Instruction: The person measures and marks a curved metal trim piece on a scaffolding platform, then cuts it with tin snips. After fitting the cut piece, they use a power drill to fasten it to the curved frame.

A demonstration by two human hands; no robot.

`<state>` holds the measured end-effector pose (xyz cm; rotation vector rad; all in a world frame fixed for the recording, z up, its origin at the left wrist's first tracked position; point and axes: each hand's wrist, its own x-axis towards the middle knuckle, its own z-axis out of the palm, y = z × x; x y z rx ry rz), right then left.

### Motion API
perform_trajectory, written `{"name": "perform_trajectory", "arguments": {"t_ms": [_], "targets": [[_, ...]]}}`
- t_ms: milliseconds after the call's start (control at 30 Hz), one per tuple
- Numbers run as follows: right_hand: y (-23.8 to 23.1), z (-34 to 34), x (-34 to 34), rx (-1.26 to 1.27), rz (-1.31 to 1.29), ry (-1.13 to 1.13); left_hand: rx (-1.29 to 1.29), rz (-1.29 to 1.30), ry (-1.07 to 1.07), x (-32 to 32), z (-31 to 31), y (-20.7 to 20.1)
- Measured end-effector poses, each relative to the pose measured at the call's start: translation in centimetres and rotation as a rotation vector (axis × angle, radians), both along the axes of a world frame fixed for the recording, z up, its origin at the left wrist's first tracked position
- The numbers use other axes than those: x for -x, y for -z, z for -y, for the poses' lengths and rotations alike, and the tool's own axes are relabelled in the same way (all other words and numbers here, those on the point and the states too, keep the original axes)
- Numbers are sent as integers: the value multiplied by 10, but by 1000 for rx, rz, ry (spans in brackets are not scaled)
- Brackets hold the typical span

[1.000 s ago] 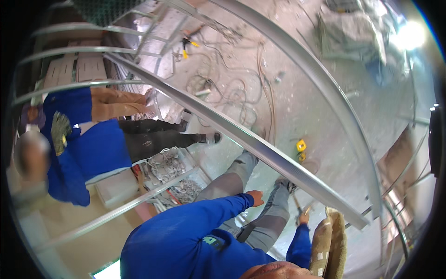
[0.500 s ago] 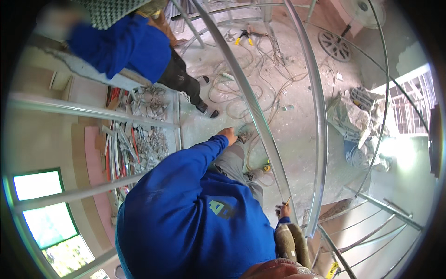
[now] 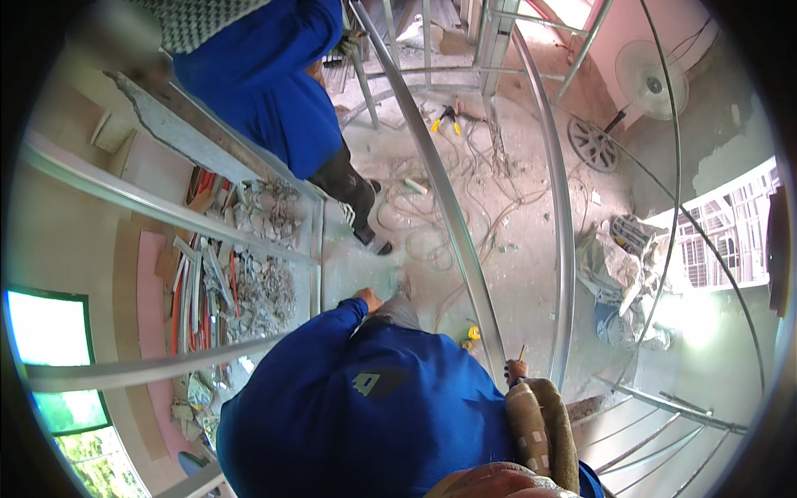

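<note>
My left hand (image 3: 368,298) is in front of my left side, by my bent grey-trousered leg (image 3: 399,312). Its fingers look curled in; whatever lies under them is hidden. My right hand (image 3: 516,370), partly dark as if gloved, grips a thin yellowish pencil (image 3: 521,353) that points upward. That hand is beside the near end of a long metal channel (image 3: 448,199), and I cannot tell whether it touches it. A second metal channel (image 3: 558,191) runs to its right. A yellow tape measure (image 3: 474,333) lies on the floor between my hands.
A co-worker in blue (image 3: 290,108) stands far left, one gloved hand near the frame. Rubble (image 3: 270,257) and metal strips lie at left. Hoses, yellow-handled snips (image 3: 447,121), sacks (image 3: 610,270) and a fan (image 3: 652,83) are beyond. Crossbars (image 3: 174,212) span the left.
My left hand has drawn back toward my body and left. My right hand stays by the channel with the pencil. The co-worker has shifted rightward in view, with a gloved hand now showing.
</note>
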<state>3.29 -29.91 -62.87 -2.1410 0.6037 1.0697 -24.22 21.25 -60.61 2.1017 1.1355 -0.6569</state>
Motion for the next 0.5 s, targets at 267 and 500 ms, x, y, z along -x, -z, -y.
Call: {"name": "perform_trajectory", "arguments": {"t_ms": [267,500], "targets": [[6,-117,-29,-19,-121,-32,-25,-103,135,-29,-131,-17],[-21,-198,-30,-192,20,35,-82,-88,201,-129,-211,-14]]}}
